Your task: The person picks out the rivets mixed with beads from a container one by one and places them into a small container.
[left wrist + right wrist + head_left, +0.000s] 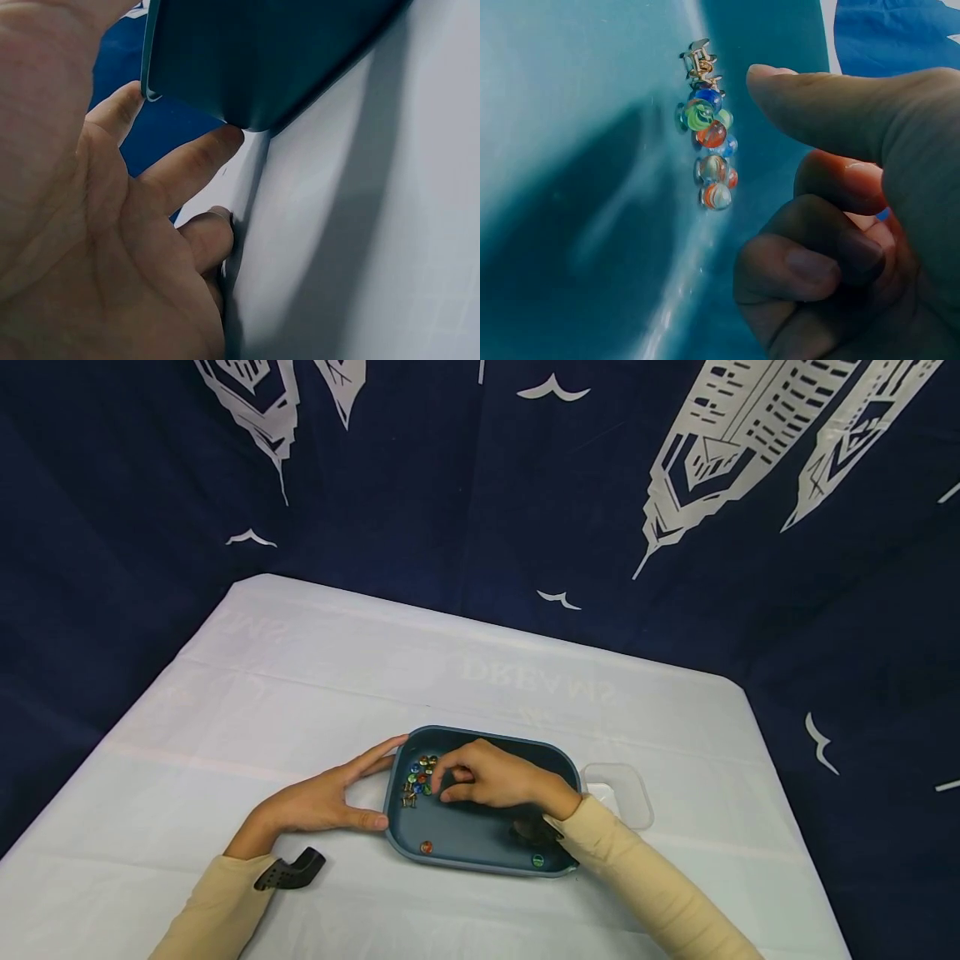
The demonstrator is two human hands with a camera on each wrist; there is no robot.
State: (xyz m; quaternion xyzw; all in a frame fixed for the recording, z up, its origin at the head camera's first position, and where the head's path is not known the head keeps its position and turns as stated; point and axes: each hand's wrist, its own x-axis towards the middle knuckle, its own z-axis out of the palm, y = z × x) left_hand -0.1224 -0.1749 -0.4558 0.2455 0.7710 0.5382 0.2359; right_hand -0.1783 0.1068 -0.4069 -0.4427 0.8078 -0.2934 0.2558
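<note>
A person works over one blue-green tray (pixel 476 832) set toward the near side of a white-covered table (pixel 300 710), with wide cloth between the tray's far rim and the table's back edge. The left hand (pixel 322 802) spreads its fingers and thumb apart against the tray's left edge. The right hand (pixel 487 777) hangs inside the rim, fingers curled and thumb apart from them; whether it holds anything cannot be told. Just beside it, toward the left wall, sit at least eight clustered glass marbles (pixel 712 135) and at least two gold-colored metal pieces (pixel 699 58). Bare tray floor separates them from two lone marbles by the near rim: one orange marble (pixel 426 847), one green marble (pixel 537 860). One clear plastic container (pixel 636 795) lies just beyond the right edge.
</note>
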